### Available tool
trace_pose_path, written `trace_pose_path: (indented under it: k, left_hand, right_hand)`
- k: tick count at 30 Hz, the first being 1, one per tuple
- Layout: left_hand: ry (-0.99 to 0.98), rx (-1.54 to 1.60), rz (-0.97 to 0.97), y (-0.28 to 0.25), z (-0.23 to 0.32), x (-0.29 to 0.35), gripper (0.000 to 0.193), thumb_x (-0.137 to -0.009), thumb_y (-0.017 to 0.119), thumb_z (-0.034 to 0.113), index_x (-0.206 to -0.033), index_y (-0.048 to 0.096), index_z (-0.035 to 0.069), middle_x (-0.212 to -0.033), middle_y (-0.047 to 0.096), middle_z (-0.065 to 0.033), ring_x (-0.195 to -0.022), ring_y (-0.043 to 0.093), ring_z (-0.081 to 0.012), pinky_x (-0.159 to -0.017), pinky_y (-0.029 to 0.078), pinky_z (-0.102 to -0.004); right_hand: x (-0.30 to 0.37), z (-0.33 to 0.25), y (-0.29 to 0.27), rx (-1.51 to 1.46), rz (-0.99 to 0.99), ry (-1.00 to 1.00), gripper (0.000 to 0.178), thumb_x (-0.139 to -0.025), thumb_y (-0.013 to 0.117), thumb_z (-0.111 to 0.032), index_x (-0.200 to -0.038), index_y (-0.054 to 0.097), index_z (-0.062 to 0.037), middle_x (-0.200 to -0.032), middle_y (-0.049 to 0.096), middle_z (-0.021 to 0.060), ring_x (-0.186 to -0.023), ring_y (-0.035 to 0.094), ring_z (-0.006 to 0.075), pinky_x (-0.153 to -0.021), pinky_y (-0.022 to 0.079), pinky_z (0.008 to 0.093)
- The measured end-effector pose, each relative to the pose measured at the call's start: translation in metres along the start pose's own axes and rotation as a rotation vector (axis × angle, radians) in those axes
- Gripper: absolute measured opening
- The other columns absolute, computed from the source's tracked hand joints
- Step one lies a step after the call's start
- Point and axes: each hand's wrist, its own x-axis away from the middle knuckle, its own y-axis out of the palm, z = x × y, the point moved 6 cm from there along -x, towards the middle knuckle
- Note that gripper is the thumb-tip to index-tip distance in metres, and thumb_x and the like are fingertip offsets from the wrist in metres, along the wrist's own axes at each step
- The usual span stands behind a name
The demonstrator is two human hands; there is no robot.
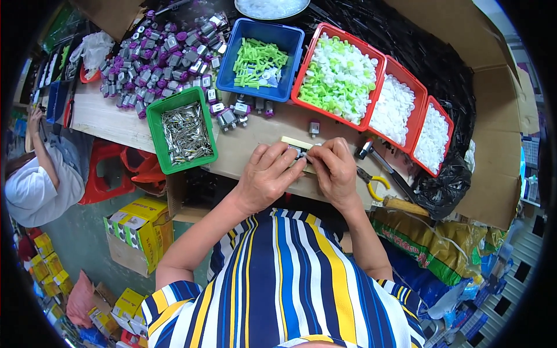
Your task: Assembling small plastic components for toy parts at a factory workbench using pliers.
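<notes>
My left hand (pixel 268 175) and my right hand (pixel 334 169) come together at the table's front edge. Their fingertips pinch a small grey-and-dark part (pixel 299 153) from both sides; fingers cover most of it, so its kind is unclear. Just behind it lies a pale yellow strip (pixel 295 141). A single small grey motor (pixel 314 127) stands a little farther back. To the right of my right hand are yellow-handled pliers (pixel 374 184) and a hammer (pixel 386 165). Left of my left hand, a green bin (pixel 214 152) holds thin metal pieces.
A heap of grey motors with purple ends (pixel 156 58) covers the back left. A blue bin (pixel 225 87) holds green plastic pieces. Red bins (pixel 380 75) of green and white pieces curve along the right. Another person (pixel 43 185) works at the far left. A yellow carton (pixel 156 232) stands below.
</notes>
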Motion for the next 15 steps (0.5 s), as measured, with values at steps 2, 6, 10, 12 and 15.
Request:
trace_pose_path:
  k: [2, 6, 10, 12, 15]
  left_hand:
    - [0.011, -0.006, -0.009, 0.0007, -0.0001, 0.0005, 0.038, -0.071, 0.08, 0.017, -0.106, 0.07, 0.006, -0.109, 0.061, -0.0078, -0.106, 0.056, -0.0284, -0.083, 0.045, -0.0417]
    - [0.056, -0.039, -0.046, 0.0022, 0.0045, 0.0014, 0.036, -0.074, 0.079, 0.015, -0.107, 0.07, 0.003, -0.108, 0.061, -0.0085, -0.105, 0.057, -0.0285, -0.082, 0.045, -0.0416]
    - [0.073, -0.005, -0.068, 0.0025, 0.0049, -0.0031, 0.035, -0.075, 0.078, 0.012, -0.107, 0.069, 0.0, -0.108, 0.062, -0.0089, -0.104, 0.058, -0.0287, -0.081, 0.047, -0.0413]
    - [0.078, 0.042, -0.059, 0.0033, 0.0053, -0.0042, 0.035, -0.075, 0.078, 0.009, -0.107, 0.069, -0.002, -0.107, 0.062, -0.0095, -0.103, 0.059, -0.0292, -0.081, 0.05, -0.0403]
    - [0.064, 0.07, -0.058, 0.0043, 0.0037, -0.004, 0.035, -0.074, 0.077, 0.006, -0.107, 0.068, -0.004, -0.106, 0.061, -0.0101, -0.1, 0.059, -0.0295, -0.082, 0.053, -0.0395]
  right_hand:
    - [-0.0003, 0.0001, 0.0001, 0.002, -0.008, -0.011, 0.015, -0.077, 0.072, 0.001, -0.089, 0.065, -0.0018, -0.08, 0.051, 0.0106, -0.075, 0.052, 0.0284, -0.065, 0.042, 0.0384]
    - [-0.0008, 0.0004, -0.0007, 0.003, -0.037, -0.012, 0.014, -0.077, 0.071, 0.0, -0.09, 0.064, -0.002, -0.081, 0.052, 0.0108, -0.076, 0.053, 0.0287, -0.066, 0.042, 0.0385]
    - [-0.0035, 0.0005, -0.0021, 0.01, -0.065, -0.017, 0.017, -0.075, 0.072, 0.004, -0.09, 0.064, -0.0001, -0.081, 0.051, 0.0111, -0.075, 0.053, 0.0284, -0.065, 0.043, 0.0373]
    - [-0.0046, 0.0001, -0.0032, 0.013, -0.064, -0.029, 0.017, -0.075, 0.071, 0.004, -0.09, 0.064, 0.0, -0.081, 0.051, 0.0113, -0.075, 0.053, 0.0288, -0.065, 0.043, 0.0374]
    - [-0.0043, 0.0021, -0.003, 0.007, -0.07, -0.041, 0.018, -0.076, 0.071, 0.004, -0.091, 0.064, 0.0001, -0.081, 0.051, 0.0116, -0.076, 0.053, 0.0293, -0.066, 0.044, 0.0377]
